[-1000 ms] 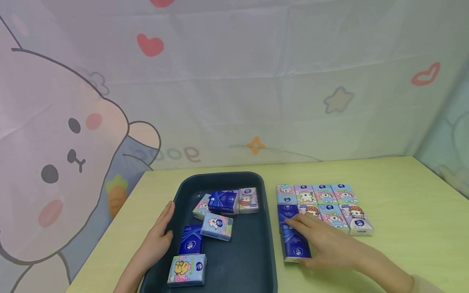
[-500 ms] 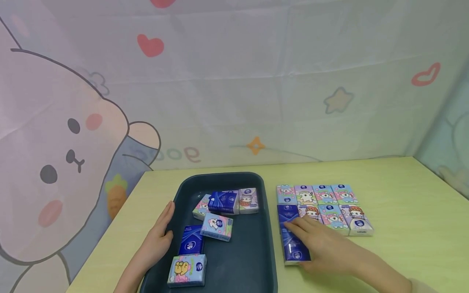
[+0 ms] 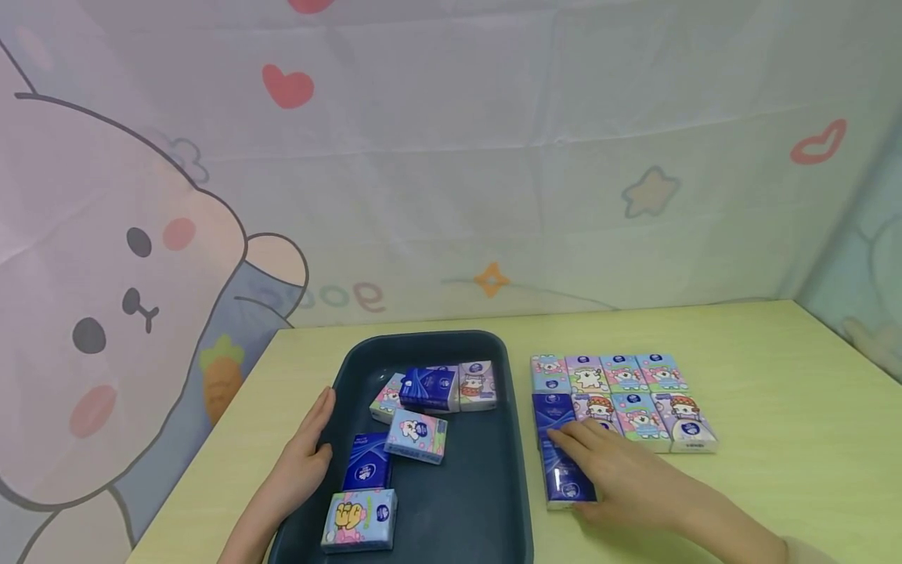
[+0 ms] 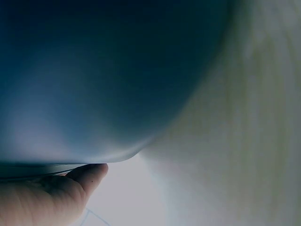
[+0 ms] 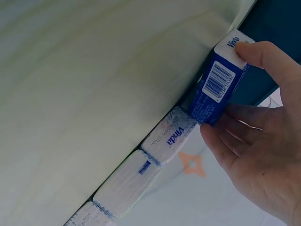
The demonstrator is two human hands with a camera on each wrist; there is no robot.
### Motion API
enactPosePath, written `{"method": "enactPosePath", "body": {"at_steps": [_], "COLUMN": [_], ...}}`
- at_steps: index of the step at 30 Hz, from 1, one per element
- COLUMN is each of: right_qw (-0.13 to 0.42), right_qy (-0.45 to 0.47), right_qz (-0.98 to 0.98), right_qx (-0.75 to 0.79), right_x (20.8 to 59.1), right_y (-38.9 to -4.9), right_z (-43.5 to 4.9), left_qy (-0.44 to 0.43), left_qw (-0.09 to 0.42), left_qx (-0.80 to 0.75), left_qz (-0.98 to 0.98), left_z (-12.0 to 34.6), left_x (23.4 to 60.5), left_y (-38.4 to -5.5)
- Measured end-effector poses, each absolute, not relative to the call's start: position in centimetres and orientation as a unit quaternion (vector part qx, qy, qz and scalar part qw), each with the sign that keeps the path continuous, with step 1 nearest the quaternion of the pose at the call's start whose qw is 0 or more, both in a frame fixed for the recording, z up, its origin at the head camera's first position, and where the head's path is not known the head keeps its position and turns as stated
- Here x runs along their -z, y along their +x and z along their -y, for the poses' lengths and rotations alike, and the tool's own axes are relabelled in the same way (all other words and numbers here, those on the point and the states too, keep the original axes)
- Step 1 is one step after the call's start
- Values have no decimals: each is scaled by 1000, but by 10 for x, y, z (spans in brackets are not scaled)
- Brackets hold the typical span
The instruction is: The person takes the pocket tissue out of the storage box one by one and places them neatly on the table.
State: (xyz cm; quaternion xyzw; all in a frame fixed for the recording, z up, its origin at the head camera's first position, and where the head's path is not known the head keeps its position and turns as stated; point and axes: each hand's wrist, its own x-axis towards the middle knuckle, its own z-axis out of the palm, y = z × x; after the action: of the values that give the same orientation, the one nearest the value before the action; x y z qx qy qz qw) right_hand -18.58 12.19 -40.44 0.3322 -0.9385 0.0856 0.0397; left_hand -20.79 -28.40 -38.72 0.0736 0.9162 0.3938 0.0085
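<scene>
In the head view, my right hand [image 3: 627, 478] grips a blue tissue pack [image 3: 566, 474], thumb on its near end and fingers at its far part. The pack lies on the table, end to end with another blue tissue pack [image 3: 552, 406]. Seen from the right wrist, the held pack's barcode side [image 5: 218, 81] faces the camera, with the thumb on its white end. My left hand [image 3: 299, 454] rests along the left side of a dark tray [image 3: 468, 509], fingers extended. The left wrist view is mostly filled by the tray's outer wall [image 4: 94, 84].
Several cartoon-printed tissue packs [image 3: 640, 419] form two tight rows right of the tray. Inside the tray lie loose packs, among them a blue one [image 3: 368, 462], a cartoon one [image 3: 359, 519] and another cartoon one [image 3: 417, 435]. A printed cloth [image 3: 451, 172] hangs behind the table.
The gripped blue pack has shifted slightly toward the near edge and now lines up closely with the blue pack behind it. My left hand has stayed on the tray's side.
</scene>
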Motion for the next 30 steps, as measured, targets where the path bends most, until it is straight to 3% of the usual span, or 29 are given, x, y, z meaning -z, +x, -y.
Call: {"method": "enactPosePath", "body": {"at_steps": [30], "right_qw": [29], "right_qy": [334], "right_qz": [937], "right_qx": [-99], "right_x": [405], "right_y": [-185], "right_z": [-123], "left_qy": [77], "left_qw": [6], "left_qx": [-394], "left_qz": [-916], "left_z": [284], "left_x": [387], "left_y": [-207]}}
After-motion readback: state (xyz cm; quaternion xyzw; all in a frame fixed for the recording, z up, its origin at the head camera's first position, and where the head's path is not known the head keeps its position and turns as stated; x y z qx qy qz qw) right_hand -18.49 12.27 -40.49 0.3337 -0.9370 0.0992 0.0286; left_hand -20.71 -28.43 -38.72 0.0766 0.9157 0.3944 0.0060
